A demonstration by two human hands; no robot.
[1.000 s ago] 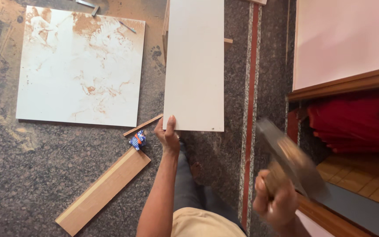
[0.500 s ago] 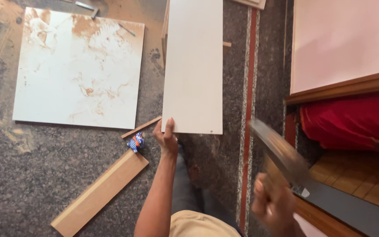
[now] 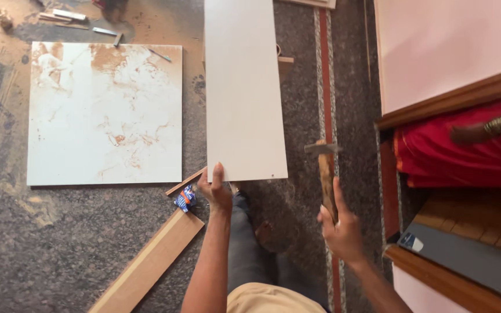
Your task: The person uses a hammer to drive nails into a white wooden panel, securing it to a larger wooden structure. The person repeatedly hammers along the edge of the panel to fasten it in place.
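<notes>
A small crumpled blue, white and orange packet lies on the floor, near centre-left

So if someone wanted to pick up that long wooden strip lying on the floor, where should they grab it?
Probably near its upper end, beside the small blue packet, coming down from above. The wooden strip lies flat and slanted on the speckled floor, narrow enough for fingers to pinch across its two long edges. Its lower end runs out of view, so where it balances is unclear.
</notes>
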